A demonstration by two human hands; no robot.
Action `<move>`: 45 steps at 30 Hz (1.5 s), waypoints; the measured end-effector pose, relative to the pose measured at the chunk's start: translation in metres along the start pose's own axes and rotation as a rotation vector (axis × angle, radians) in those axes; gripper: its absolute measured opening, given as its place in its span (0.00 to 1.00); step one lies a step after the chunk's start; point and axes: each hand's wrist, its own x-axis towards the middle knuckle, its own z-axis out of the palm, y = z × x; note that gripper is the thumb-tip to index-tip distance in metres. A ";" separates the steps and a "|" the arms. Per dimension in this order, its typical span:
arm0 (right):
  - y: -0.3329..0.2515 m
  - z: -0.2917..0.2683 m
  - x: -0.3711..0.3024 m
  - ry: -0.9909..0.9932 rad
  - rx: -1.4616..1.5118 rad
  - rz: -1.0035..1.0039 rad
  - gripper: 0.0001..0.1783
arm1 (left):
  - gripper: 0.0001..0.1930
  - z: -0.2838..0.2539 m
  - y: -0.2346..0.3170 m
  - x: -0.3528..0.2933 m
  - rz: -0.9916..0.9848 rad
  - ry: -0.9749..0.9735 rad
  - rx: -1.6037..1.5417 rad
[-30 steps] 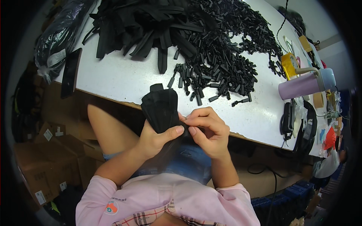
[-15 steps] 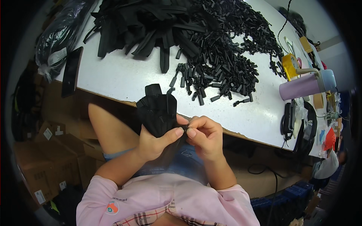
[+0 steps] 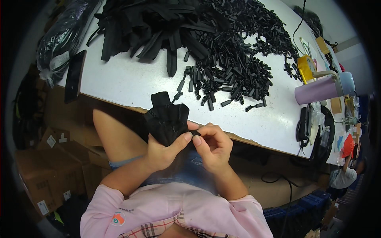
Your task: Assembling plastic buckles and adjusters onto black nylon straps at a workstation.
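Just off the table's near edge, my left hand (image 3: 160,154) is closed round a fanned bundle of black zipper strips (image 3: 168,121). My right hand (image 3: 216,148) pinches a small dark end (image 3: 195,133) that sticks out beside my left thumb; whether a slider sits on it is hidden by the fingers. Both thumbs nearly meet there. Beyond the hands, a large heap of black zipper sliders with long pulls (image 3: 238,75) spreads over the table. One loose slider (image 3: 177,96) lies close to the bundle. More black zipper strips (image 3: 154,27) are piled at the far left.
The white table (image 3: 123,85) has a dark flat slab (image 3: 75,77) at its left edge, near a plastic-wrapped bundle (image 3: 59,43). On the right lie a lilac bottle (image 3: 315,91), yellow tape (image 3: 305,68) and a black pouch (image 3: 303,129). Cardboard boxes (image 3: 51,166) stand lower left. Another person (image 3: 344,176) is far right.
The bundle has tipped slightly right and fanned wider. My right fingers have shifted a little left, and more of the dark end shows between the hands. The distant person's arm has risen.
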 end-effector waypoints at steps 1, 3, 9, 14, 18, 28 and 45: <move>-0.001 -0.002 0.001 -0.068 -0.024 0.018 0.02 | 0.09 -0.001 -0.001 0.000 0.044 -0.003 0.023; -0.001 -0.001 0.001 -0.065 0.046 0.061 0.02 | 0.09 -0.001 0.002 0.001 0.029 -0.007 0.033; -0.003 0.000 -0.002 -0.041 0.227 0.184 0.02 | 0.09 -0.006 0.006 -0.001 -0.115 -0.037 0.097; 0.001 0.001 0.005 0.001 -0.183 -0.300 0.03 | 0.06 -0.009 0.002 0.003 -0.096 -0.039 0.027; -0.011 -0.002 0.014 -0.083 0.127 0.143 0.05 | 0.07 -0.007 0.002 0.000 -0.097 0.019 0.017; -0.017 0.006 0.020 0.037 -0.497 -0.364 0.18 | 0.06 -0.014 0.003 0.009 -0.293 -0.044 -0.070; -0.007 -0.001 0.007 -0.065 0.092 0.022 0.03 | 0.07 -0.006 0.002 0.000 -0.169 -0.018 0.005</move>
